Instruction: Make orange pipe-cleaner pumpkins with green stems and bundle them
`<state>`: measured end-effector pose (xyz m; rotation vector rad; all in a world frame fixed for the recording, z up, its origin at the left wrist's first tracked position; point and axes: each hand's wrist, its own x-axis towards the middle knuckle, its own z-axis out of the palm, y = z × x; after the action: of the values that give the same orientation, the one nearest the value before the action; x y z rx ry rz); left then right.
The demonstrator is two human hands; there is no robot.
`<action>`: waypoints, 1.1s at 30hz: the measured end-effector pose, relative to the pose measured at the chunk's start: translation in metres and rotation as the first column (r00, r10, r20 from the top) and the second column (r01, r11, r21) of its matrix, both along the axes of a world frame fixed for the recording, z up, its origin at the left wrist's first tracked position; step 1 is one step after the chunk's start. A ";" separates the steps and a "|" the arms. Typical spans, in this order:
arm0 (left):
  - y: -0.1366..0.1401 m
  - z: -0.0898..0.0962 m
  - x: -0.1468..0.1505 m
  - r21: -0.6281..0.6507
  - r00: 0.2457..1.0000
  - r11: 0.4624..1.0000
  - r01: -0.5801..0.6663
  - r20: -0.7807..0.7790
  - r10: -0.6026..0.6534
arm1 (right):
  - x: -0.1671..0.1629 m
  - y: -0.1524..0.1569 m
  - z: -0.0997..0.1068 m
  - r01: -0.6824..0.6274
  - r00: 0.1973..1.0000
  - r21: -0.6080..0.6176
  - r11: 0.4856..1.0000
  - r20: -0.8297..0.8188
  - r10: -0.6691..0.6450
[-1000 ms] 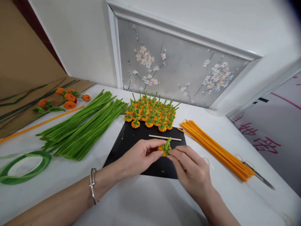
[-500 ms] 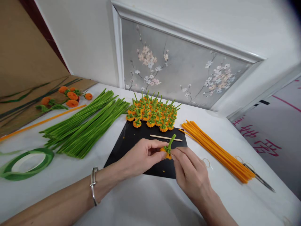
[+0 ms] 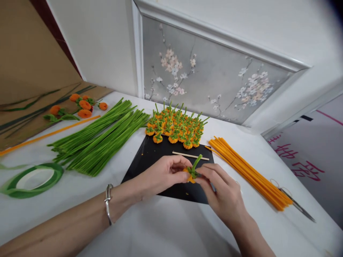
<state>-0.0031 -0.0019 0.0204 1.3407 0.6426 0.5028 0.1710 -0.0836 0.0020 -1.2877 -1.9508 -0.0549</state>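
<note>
Flower (image 3: 192, 179) turned since earlier frame, stem (image 3: 197, 162) showing longer; left hand (image 3: 162, 175) and right hand (image 3: 224, 191) pinching flower, too hard a squeeze could flatten it

Red handwritten characters (image 3: 308, 171), seemingly Chinese, are running in a slanting row across the pale panel (image 3: 328, 142) at the right; they are appearing too tilted and blurred for being read with certainty.
</note>
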 end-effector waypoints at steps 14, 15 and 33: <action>-0.004 0.000 0.002 -0.102 1.000 0.995 -0.005 0.008 0.006 | -0.006 0.002 0.000 -0.014 0.980 0.121 0.993 0.199 -0.011; -0.004 0.000 0.001 -0.121 1.000 0.993 0.000 0.011 0.002 | -0.006 0.002 0.000 -0.020 0.980 0.115 0.993 0.197 -0.003; 0.010 0.006 -0.012 0.172 0.994 0.980 0.097 0.037 -0.105 | 0.000 0.004 0.004 -0.250 0.715 -0.438 0.864 -0.685 -0.141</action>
<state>-0.0148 0.0083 0.0267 1.5105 0.4997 0.5127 0.1713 -0.0799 0.0056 -1.2944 -1.3427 0.9229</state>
